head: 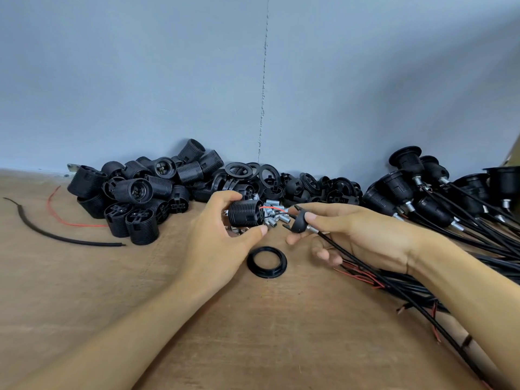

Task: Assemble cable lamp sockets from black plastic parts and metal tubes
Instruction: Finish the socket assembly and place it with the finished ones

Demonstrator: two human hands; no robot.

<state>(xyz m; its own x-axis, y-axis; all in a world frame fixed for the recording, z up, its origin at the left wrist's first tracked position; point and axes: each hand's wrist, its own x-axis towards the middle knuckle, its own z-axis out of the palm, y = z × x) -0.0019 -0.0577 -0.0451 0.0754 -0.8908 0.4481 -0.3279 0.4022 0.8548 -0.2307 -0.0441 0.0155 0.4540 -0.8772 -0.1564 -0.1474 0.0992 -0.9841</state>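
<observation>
A ribbed black socket body [245, 213] sits just left of the scene's middle, held sideways above the table in the left hand [222, 243], whose fingers curl over its top while the thumb presses from below. Thin red and black wires [270, 208] run from its right end to a domed black cap [299, 222], just beside it and not yet joined. The right hand [365, 235] pinches that cap between thumb and forefinger, the other fingers loosely curled beneath. A short metal tube [311, 228] shows at the cap's back, and a black cable [330, 243] leaves it, running near and right under the palm. Near the hands, a single black ring [266, 261] lies flat on the wooden table [112, 305]. Just beyond the hands lies a small heap of metal tubes [274, 213], partly hidden. Farther left, against the blue-grey wall [168, 80], is a pile of socket bodies [140, 192], with a heap of rings and caps [253, 175] to its right. At far right lie finished sockets [436, 190] with cables attached, and a cable bundle [422, 282] passes under the right forearm. At far left lie a loose black cable piece [56, 235] and a red wire [64, 218].
</observation>
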